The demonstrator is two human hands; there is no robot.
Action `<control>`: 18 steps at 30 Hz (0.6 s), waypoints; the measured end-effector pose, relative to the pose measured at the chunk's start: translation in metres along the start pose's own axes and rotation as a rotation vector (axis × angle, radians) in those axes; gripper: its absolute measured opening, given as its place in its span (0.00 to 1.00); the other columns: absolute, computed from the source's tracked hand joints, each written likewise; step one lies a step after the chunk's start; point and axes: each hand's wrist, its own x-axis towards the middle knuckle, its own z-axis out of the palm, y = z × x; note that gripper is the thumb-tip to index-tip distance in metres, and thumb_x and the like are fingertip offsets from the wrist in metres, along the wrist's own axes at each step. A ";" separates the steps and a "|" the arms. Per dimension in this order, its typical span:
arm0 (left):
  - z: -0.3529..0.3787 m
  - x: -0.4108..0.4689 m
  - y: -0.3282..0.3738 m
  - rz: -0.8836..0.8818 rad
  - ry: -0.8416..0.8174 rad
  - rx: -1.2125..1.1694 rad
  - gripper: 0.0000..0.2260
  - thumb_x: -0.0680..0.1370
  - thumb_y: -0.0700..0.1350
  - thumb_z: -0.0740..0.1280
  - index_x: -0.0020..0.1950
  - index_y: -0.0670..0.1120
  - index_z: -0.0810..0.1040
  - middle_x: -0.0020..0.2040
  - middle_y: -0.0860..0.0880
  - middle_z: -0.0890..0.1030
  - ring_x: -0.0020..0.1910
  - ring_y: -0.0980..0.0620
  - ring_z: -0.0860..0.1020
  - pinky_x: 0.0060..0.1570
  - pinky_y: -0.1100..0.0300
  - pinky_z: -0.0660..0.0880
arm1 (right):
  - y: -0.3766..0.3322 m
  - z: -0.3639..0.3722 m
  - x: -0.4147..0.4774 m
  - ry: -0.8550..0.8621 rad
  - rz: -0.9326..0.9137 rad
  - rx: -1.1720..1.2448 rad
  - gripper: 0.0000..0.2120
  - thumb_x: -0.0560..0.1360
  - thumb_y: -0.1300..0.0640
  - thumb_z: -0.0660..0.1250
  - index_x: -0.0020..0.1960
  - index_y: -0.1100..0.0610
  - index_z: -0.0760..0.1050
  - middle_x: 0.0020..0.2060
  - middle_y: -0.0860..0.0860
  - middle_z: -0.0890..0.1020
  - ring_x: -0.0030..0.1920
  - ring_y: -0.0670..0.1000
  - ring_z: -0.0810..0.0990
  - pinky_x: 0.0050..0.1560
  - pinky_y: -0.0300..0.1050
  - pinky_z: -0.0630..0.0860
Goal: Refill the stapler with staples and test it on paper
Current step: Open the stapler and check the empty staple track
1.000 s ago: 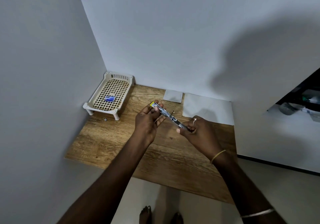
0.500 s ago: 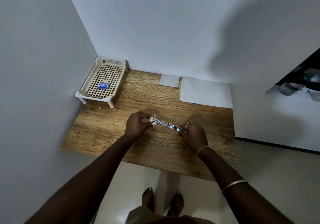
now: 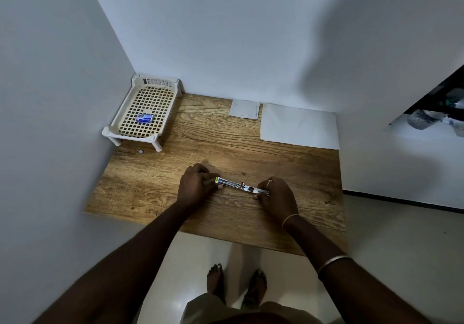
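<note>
A small metal stapler [image 3: 240,186], swung fully open into one long strip, lies low over the middle of the wooden table [image 3: 155,180]. My left hand [image 3: 195,185] pinches its left end, where a yellow tip shows. My right hand [image 3: 275,195] grips the right end. A blue staple box [image 3: 144,118] lies in the cream lattice tray [image 3: 165,93] at the back left corner. A large white paper sheet [image 3: 298,125] lies at the back right, with a smaller white sheet [image 3: 244,108] beside it.
Walls close in the table on the left and behind. A tiny grey piece [image 3: 140,151] lies on the table by the tray's front legs. The table's front edge runs just in front of my wrists, and my bare feet [image 3: 236,283] stand on the pale floor.
Both hands have brought the opened stapler down from mid-air toward me, to just above or on the table top. The grip on both ends is unchanged.
</note>
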 end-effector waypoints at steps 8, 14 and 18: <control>0.000 0.000 -0.007 0.045 -0.035 0.068 0.18 0.70 0.56 0.77 0.58 0.53 0.85 0.53 0.50 0.77 0.53 0.50 0.74 0.49 0.52 0.74 | 0.002 0.005 0.001 -0.002 -0.008 0.015 0.09 0.70 0.53 0.77 0.49 0.52 0.83 0.45 0.49 0.81 0.48 0.51 0.77 0.47 0.47 0.74; -0.003 0.001 -0.008 0.078 -0.072 0.073 0.17 0.71 0.57 0.76 0.59 0.55 0.85 0.51 0.50 0.75 0.51 0.51 0.74 0.45 0.53 0.75 | 0.003 0.003 0.004 -0.029 0.013 0.030 0.09 0.69 0.52 0.78 0.47 0.51 0.83 0.45 0.47 0.81 0.48 0.49 0.76 0.46 0.43 0.70; -0.004 0.004 -0.009 0.085 -0.098 0.057 0.18 0.71 0.56 0.76 0.60 0.54 0.84 0.51 0.50 0.75 0.51 0.52 0.75 0.44 0.55 0.75 | 0.003 0.002 0.005 -0.047 0.028 0.028 0.09 0.68 0.52 0.79 0.46 0.51 0.83 0.44 0.47 0.80 0.48 0.49 0.76 0.45 0.42 0.69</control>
